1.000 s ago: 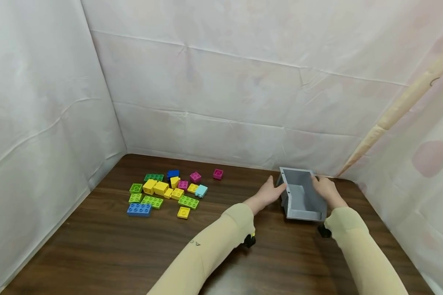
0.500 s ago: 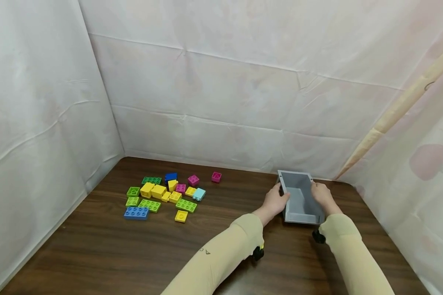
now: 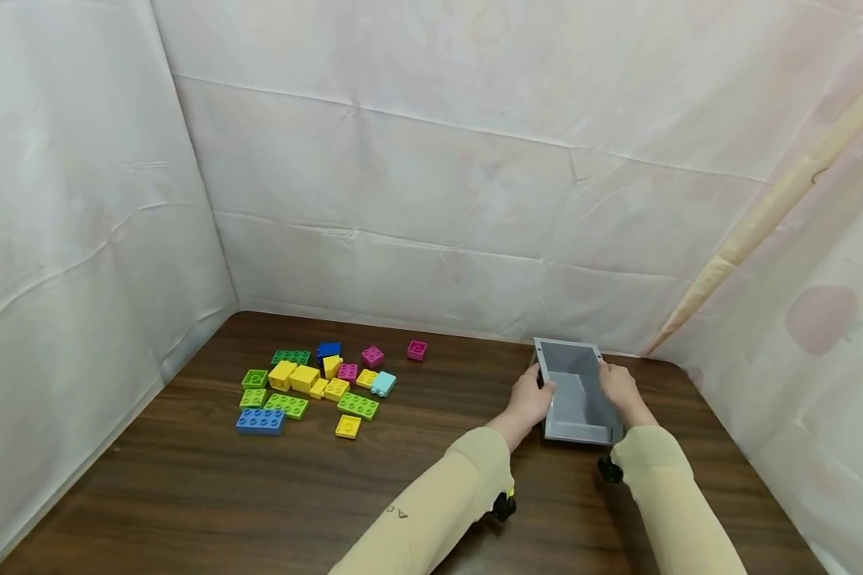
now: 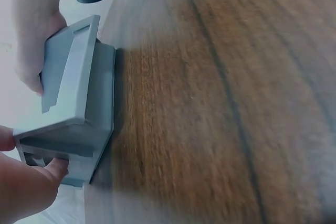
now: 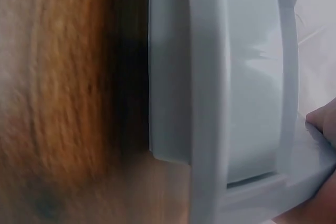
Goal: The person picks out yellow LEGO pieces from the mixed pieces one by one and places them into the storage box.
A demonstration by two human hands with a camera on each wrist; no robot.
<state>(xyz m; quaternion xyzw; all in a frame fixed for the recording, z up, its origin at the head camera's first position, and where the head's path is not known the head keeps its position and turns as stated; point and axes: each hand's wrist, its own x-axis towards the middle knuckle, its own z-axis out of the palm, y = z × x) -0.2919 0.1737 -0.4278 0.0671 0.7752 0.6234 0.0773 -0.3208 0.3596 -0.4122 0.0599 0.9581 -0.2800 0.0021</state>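
A grey plastic storage bin with a low front stands at the back right of the table, nothing inside it. My left hand grips its left wall; in the left wrist view the thumb of the left hand lies at the rim and a finger reaches into a slot in the side. On the opposite wall my right hand holds the rim, its thumb side over the inner face. The right wrist view shows the bin's front lip close up, with part of the right hand at the edge.
Several toy building bricks lie spread on the left of the dark wooden table, among them a blue brick, a yellow brick and a magenta brick. White cloth hangs behind and along both sides.
My left hand has moved in against the bin's left wall and taken a grip there. The right hand keeps its hold. The head view has shifted slightly.
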